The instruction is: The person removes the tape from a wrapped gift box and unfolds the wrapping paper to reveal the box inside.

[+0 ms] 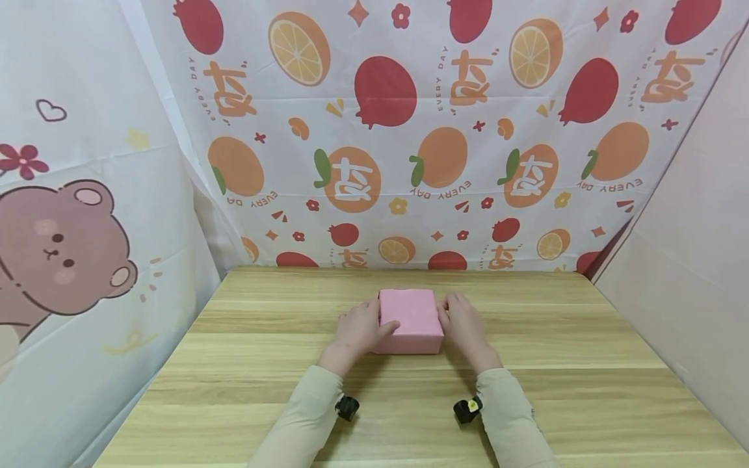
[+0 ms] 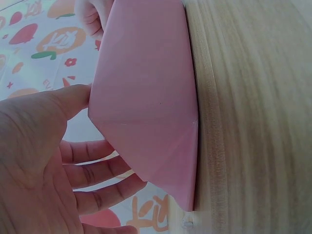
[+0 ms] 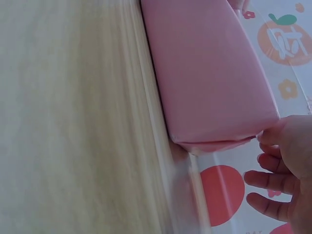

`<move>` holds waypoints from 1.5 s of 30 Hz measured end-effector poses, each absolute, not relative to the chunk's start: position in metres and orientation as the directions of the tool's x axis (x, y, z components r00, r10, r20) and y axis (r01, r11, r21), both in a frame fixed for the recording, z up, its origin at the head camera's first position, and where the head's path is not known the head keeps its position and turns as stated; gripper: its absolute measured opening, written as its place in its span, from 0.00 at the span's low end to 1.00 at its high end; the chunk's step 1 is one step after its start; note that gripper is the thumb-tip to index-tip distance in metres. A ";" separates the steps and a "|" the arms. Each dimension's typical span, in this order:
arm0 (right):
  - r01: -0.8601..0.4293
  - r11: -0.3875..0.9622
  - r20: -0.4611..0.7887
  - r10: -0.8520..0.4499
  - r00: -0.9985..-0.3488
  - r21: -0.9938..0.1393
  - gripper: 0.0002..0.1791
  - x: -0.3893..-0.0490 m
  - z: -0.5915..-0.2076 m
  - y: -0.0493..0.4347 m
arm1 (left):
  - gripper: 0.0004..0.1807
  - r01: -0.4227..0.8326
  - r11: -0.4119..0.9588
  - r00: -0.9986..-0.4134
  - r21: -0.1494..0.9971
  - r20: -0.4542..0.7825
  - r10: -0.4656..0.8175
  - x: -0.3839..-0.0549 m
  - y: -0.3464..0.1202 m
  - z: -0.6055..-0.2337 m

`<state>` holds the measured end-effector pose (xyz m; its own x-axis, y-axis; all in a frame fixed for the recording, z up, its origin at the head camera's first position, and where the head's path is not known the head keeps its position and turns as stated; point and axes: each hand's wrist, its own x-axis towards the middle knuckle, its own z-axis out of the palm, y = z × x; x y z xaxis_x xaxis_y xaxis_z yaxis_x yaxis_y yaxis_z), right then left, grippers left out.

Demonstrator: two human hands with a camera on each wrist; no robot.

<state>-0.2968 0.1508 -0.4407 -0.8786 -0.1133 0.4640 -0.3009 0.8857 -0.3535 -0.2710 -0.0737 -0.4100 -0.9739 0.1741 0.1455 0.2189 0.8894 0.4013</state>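
Pink paper-wrapped box (image 1: 409, 320) resting mid-table on the light wooden table (image 1: 246, 364), your left hand (image 1: 358, 331) against its left side with thumb laid on top, your right hand (image 1: 463, 325) against its right side, fingers relaxed and fairly straight, fruit-print curtain (image 1: 409, 130) behind.

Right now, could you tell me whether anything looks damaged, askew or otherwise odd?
Nothing stands out. The pink wrapped box sits flat and square on the wooden table, its paper folds neat, with the left hand and right hand at its sides.
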 end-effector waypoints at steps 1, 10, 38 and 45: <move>-0.293 0.888 0.458 -0.108 -0.882 -0.355 0.06 -0.297 -0.440 0.152 | 0.38 0.219 0.890 -0.974 0.401 0.145 0.175 -0.271 -0.074 -0.410; -0.261 0.889 0.414 -0.090 -0.906 -0.377 0.05 -0.296 -0.438 0.157 | 0.37 0.230 0.883 -0.971 0.410 0.152 0.182 -0.271 -0.074 -0.410; -0.208 0.883 0.368 -0.043 -0.929 -0.422 0.05 -0.298 -0.433 0.171 | 0.36 0.245 0.876 -0.968 0.415 0.157 0.196 -0.272 -0.074 -0.411; -0.202 0.871 0.373 -0.023 -0.927 -0.448 0.05 -0.298 -0.433 0.173 | 0.37 0.247 0.877 -0.967 0.411 0.159 0.198 -0.273 -0.075 -0.412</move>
<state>-0.2982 0.1731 -0.4326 -0.9274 -0.0227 0.3735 -0.2016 0.8713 -0.4475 -0.2729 -0.0748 -0.4121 -0.9672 0.1982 0.1586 0.2472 0.8774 0.4112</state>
